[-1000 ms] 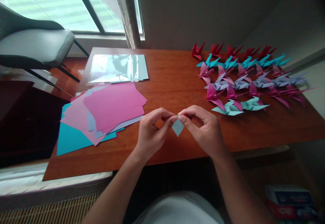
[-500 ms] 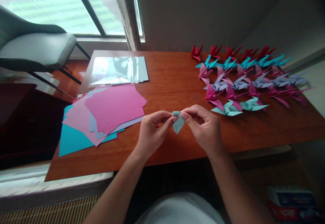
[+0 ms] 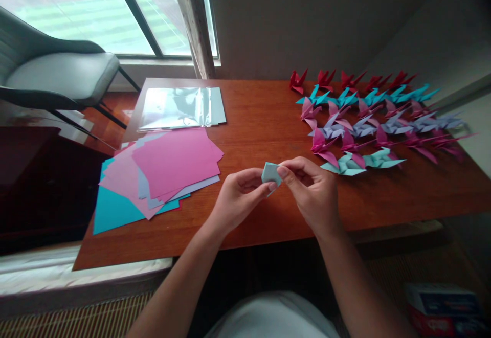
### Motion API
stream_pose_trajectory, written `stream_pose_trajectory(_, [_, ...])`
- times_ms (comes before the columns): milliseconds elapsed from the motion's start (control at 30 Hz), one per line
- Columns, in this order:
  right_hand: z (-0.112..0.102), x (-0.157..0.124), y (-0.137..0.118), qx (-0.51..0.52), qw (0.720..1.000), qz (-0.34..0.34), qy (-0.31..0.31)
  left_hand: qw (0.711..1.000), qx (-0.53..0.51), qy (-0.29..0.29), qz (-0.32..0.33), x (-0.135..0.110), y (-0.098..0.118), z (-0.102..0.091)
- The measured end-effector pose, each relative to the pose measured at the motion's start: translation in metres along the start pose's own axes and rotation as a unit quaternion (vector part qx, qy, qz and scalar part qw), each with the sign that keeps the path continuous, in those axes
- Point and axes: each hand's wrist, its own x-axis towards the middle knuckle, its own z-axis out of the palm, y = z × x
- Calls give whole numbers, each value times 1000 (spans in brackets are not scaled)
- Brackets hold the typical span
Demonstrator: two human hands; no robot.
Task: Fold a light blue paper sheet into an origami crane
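Observation:
A small piece of folded pale green paper [image 3: 270, 172] is held up between both hands above the front of the table. My left hand [image 3: 243, 195] grips its left and lower side, the thumb lying across the bottom. At its right edge, my right hand [image 3: 310, 189] pinches it between thumb and fingers. The lower part of the paper is hidden behind my left thumb. Two pale green paper cranes [image 3: 347, 165] stand just beyond my right hand, at the near end of the rows of cranes.
Rows of red, turquoise [image 3: 347, 96], pink, lilac and magenta [image 3: 322, 146] cranes fill the table's right side. Loose coloured sheets [image 3: 176, 164] overlap at the left, with a clear-wrapped pack of paper [image 3: 176, 107] behind them. A chair [image 3: 65, 72] stands beyond the wooden table's [image 3: 253, 123] left edge.
The folded paper has been turned, so its downward point no longer shows and a blunt top faces up. My left thumb has moved right, across its lower part.

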Motion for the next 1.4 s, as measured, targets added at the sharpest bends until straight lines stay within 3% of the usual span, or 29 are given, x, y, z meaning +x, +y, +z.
stream_pose_trajectory(200, [1,0,0,28,1000,9,-12,1000,9,2,2,-1,0,-4])
stream_pose_trajectory(367, [-4,1,6,25,997,30,-71,1000,-1,10,-1,0,-2,-2])
stream_pose_trajectory(567, [-5,0,10,51,998,45,-2,999,-16,-24,-29,0,1,0])
stream_pose_trajectory(833, [-3,1,17,118,988,97,6,998,-6,-45,-48,-1,3,0])
stream_pose_trajectory(1100, [-10,-5,10,110,985,109,-76,998,7,66,-19,1,9,-4])
stream_pose_trajectory(1400, [10,-11,9,114,986,123,-2,999,-31,26,-21,2,4,-1])
